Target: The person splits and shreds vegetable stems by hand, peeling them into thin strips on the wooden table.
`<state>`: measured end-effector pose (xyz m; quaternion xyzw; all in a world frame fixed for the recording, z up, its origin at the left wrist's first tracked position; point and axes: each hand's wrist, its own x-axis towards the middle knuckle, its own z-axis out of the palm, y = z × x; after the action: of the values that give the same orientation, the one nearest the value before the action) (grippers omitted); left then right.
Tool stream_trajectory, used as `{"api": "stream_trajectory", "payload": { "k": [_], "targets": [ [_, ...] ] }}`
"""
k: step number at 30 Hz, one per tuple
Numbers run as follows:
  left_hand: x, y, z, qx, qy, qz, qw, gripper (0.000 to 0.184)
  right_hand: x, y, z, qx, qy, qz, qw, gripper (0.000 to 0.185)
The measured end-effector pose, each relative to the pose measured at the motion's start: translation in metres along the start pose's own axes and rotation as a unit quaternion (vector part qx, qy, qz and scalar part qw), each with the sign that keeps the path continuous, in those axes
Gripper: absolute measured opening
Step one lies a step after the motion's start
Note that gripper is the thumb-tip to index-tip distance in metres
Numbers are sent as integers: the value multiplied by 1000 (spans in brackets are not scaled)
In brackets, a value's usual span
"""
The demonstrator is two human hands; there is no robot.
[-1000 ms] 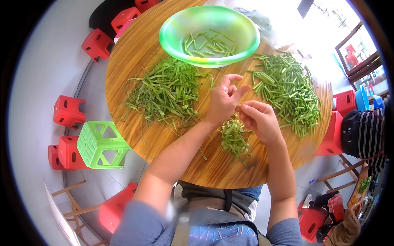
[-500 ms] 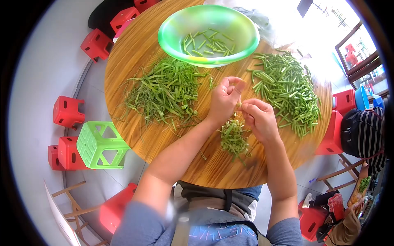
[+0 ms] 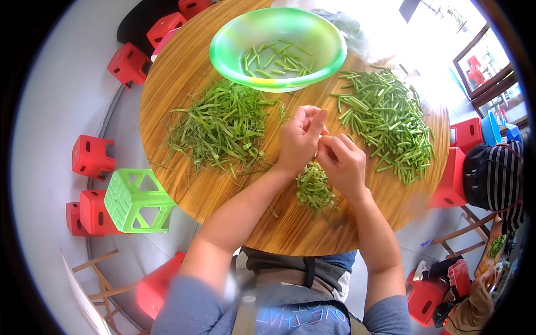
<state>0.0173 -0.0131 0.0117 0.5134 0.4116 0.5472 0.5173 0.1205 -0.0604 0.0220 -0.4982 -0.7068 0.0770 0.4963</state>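
My left hand (image 3: 301, 138) is closed, thumb up and fingertips pressed together, above the middle of the wooden table (image 3: 262, 223). Touching or nearly touching it, my right hand (image 3: 343, 164) pinches what looks like a green stem piece, mostly hidden by the fingers. Just below both hands lies a small heap of pale green trimmings (image 3: 314, 187). To the left spreads a larger pile of leafy green strips (image 3: 223, 125). Cut green stems (image 3: 385, 120) are heaped on the right. Beyond my hands stands a green plastic basin (image 3: 223, 66) with several stem pieces inside.
A clear plastic bag (image 3: 349, 28) lies behind the basin. Around the table on the floor are a light green stool (image 3: 125, 198) and several red stools (image 3: 92, 155). A dark backpack (image 3: 479, 176) is at the right, and part of another person (image 3: 474, 307) shows lower right.
My hands have drawn slightly closer together, and the right one has turned inward. The greenish tip between the fingertips is now mostly hidden. The whole view has shifted slightly.
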Motion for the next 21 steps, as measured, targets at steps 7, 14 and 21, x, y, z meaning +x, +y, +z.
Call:
{"api": "stream_trajectory", "payload": {
  "k": [7, 14, 21],
  "targets": [
    [8, -1, -5, -12, 52, -36, 998, 26, 0, -2, -4, 110, -7, 67, 992, 9],
    [25, -10, -17, -120, 143, -83, 979, 22, 1, 13, -17, 207, -31, 266, 941, 4],
    [23, -11, -18, -112, 113, -73, 985, 26, 3, 2, -8, 56, -152, 63, 985, 15]
  ]
}}
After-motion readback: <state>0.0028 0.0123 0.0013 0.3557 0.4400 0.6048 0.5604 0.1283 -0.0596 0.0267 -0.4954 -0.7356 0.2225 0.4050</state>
